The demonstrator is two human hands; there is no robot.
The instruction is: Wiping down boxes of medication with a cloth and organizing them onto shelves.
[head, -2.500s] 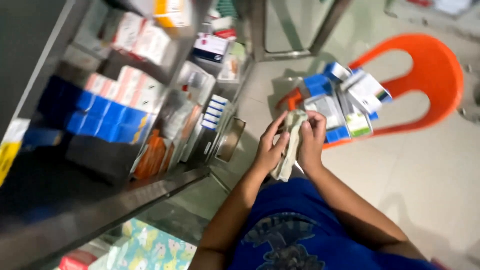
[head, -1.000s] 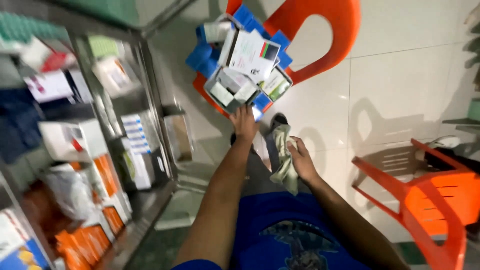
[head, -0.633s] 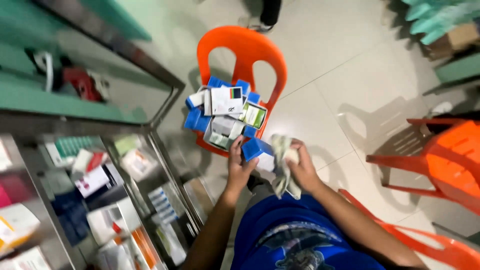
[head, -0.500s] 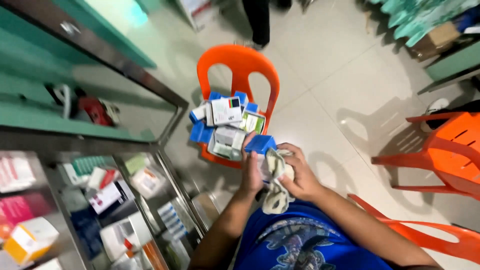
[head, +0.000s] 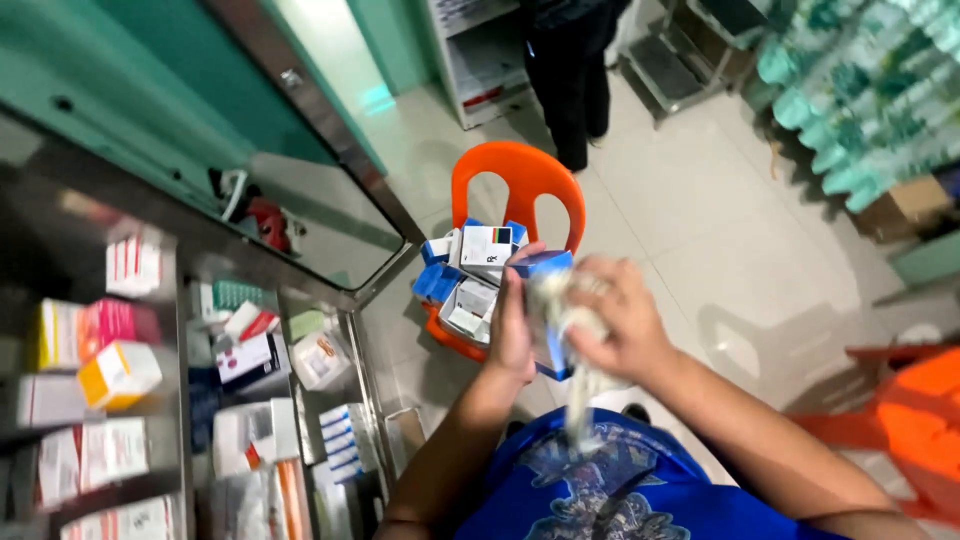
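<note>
So the blue box [head: 545, 310] is up in the air in front of the chest, stood roughly on end, with the left hand [head: 513, 325] wrapped round its left side. The right hand [head: 618, 320] is pressed against the opposite side, bunching a pale rag [head: 578, 385] on it, the tail hanging down. Orange chair [head: 520, 180] full of boxes sits just beyond.

Blue box [head: 545, 268], orange chair [head: 520, 180], pale cloth [head: 578, 385]

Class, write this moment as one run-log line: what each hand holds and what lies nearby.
left hand: holds blue box | right hand: presses cloth on box | nearby: orange chair piled with boxes
</note>
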